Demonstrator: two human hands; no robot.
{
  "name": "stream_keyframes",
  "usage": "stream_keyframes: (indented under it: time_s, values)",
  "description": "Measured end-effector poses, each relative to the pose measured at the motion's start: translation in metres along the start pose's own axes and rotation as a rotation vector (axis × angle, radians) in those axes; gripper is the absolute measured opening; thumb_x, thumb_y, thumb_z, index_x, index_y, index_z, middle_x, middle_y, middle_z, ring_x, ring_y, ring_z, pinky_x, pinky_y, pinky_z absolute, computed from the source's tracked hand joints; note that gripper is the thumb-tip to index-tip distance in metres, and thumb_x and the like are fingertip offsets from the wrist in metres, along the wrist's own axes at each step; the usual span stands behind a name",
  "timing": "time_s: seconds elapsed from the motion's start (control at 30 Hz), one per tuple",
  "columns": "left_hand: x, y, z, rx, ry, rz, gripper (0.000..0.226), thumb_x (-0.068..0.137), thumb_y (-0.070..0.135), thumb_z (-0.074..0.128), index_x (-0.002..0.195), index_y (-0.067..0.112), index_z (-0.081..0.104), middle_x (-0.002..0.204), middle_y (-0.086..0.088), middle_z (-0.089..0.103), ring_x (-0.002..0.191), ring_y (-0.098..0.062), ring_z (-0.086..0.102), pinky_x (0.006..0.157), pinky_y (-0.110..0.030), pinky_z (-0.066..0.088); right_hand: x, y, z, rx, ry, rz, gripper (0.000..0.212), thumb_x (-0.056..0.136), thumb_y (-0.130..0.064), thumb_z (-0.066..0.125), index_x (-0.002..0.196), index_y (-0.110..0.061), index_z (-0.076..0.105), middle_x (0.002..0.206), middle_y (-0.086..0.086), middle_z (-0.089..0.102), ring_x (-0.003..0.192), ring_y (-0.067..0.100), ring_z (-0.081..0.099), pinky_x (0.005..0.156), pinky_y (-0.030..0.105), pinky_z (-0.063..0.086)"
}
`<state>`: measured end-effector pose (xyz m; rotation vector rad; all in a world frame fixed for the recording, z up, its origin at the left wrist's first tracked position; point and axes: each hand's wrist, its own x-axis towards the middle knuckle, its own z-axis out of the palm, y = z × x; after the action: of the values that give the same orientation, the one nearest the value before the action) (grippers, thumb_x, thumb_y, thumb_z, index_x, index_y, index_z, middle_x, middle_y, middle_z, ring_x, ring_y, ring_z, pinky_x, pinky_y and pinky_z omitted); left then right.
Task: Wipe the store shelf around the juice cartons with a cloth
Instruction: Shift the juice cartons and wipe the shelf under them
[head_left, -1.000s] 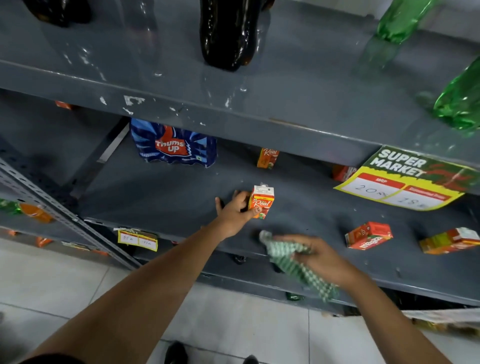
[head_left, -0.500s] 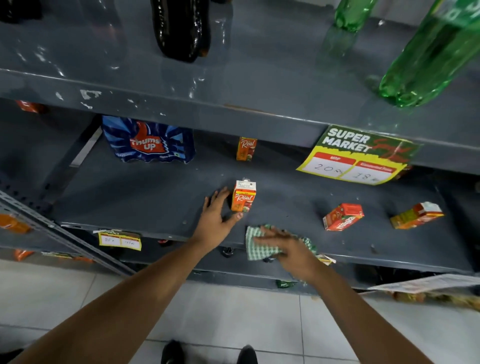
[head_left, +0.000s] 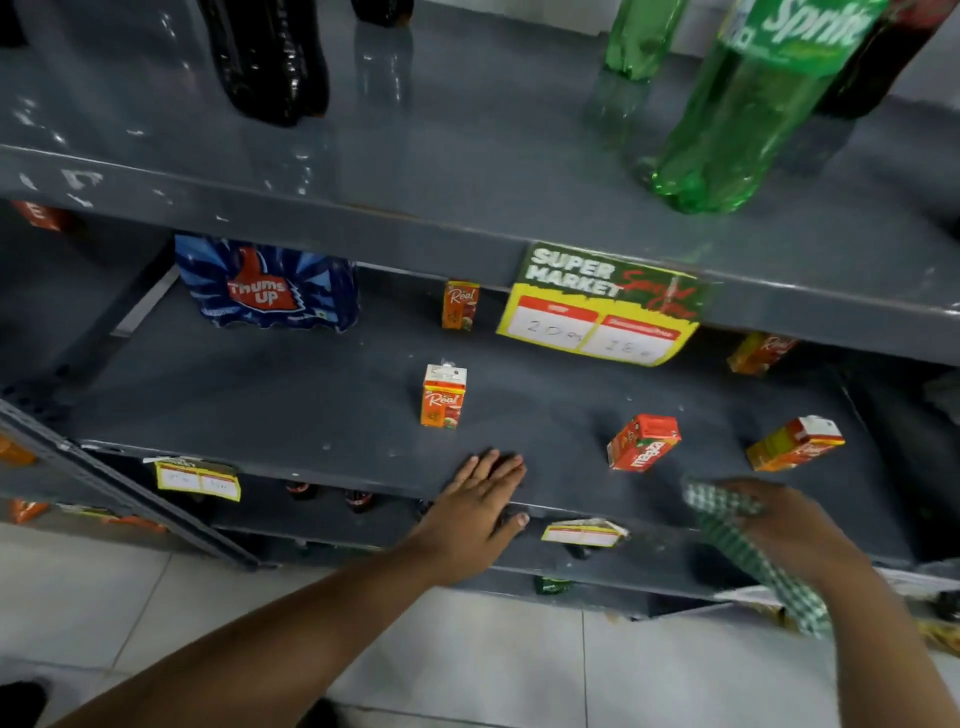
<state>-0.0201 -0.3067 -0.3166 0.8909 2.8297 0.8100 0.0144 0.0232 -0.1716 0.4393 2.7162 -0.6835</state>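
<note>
A grey metal shelf carries several small juice cartons. An orange Real carton stands upright mid-shelf, with another Real carton behind it. A red Maaza carton and an orange carton stand tilted to the right. My left hand rests flat on the shelf's front edge, fingers spread, below the upright carton and apart from it. My right hand grips a green checked cloth at the shelf front, below the orange carton; the cloth's tail hangs over the edge.
A Thums Up bottle pack stands at the back left. A Super Market price sign hangs from the upper shelf, which holds dark cola bottles and a green Sprite bottle. Price tags stick on the shelf lip. Tiled floor lies below.
My left hand has let go of the upright Real carton and dropped back to the shelf's front edge. My right hand has swept the cloth rightward along the shelf front.
</note>
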Motion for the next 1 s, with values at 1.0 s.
stream_keyframes:
  time_s: [1.0]
  values:
    - [0.141,0.097,0.045,-0.247,0.036,-0.495,0.055,0.089,0.053,0.059,0.14,0.044,0.04,0.163,0.018,0.01,0.15,-0.024,-0.013,0.108,-0.052,-0.027,0.226,-0.013,0.021,-0.018,-0.447,-0.514,0.056,0.081,0.016,0.056,0.077,-0.036,0.077,0.141,0.003,0.053,0.14,0.016,0.034,0.12,0.036,0.022]
